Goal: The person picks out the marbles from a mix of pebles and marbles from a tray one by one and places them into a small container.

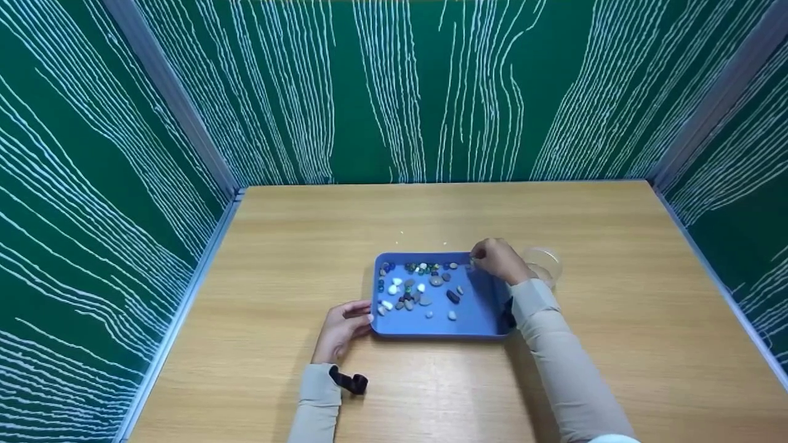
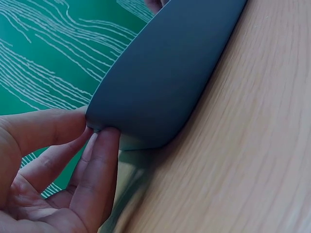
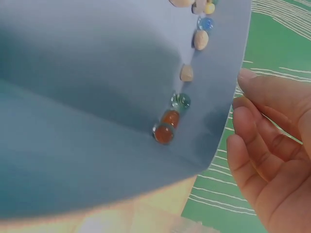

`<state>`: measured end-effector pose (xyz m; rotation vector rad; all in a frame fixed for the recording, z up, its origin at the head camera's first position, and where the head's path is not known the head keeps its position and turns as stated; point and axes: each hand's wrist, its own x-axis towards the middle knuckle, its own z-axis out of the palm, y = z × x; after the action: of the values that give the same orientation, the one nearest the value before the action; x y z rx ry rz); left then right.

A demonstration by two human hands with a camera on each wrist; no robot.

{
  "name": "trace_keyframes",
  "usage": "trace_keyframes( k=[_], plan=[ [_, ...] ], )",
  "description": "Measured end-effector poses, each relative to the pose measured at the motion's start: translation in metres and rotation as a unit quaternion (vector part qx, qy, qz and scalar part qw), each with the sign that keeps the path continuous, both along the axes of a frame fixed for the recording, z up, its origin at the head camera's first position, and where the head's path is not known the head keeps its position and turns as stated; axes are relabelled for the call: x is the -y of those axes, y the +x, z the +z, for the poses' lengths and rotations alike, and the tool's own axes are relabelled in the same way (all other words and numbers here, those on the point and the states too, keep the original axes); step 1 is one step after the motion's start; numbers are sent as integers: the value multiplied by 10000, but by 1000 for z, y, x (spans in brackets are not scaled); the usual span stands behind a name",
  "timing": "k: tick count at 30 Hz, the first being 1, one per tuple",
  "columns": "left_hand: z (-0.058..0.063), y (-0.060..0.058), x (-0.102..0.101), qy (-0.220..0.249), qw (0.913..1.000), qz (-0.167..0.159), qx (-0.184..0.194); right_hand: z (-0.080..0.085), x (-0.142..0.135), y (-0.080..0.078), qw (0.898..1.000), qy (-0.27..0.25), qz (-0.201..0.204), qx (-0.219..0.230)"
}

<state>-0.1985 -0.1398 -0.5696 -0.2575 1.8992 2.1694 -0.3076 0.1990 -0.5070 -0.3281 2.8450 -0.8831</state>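
Observation:
A shallow blue tray (image 1: 474, 320) holds pebbles and glass marbles, many along its far wall. My left hand (image 1: 338, 329) grips the tray's left side near the front corner; in the left wrist view, the thumb is at the rim and the fingers press the outer wall. My right hand (image 1: 497, 258) is at the far rim, close to the far right corner. Its fingers (image 3: 247, 124) are loosely curled, with nothing visible between them. Near it in the tray are orange marbles (image 3: 164, 134), a green marble (image 3: 182, 101) and a pale pebble (image 3: 186, 73).
A clear round container (image 1: 551, 258) stands right of the tray, partly behind my right wrist. Tiny white specks lie on the wooden table (image 1: 308, 234) beyond the tray. Green panels (image 1: 375, 123) with white wavy lines rise behind and at both sides.

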Motion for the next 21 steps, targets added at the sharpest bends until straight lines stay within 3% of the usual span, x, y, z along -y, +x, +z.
trace_keyframes(
  k=[21],
  plan=[
    [0,0,0,101,9999,-18,-60,16,-24,9,9998,49,-164,93]
  ],
)
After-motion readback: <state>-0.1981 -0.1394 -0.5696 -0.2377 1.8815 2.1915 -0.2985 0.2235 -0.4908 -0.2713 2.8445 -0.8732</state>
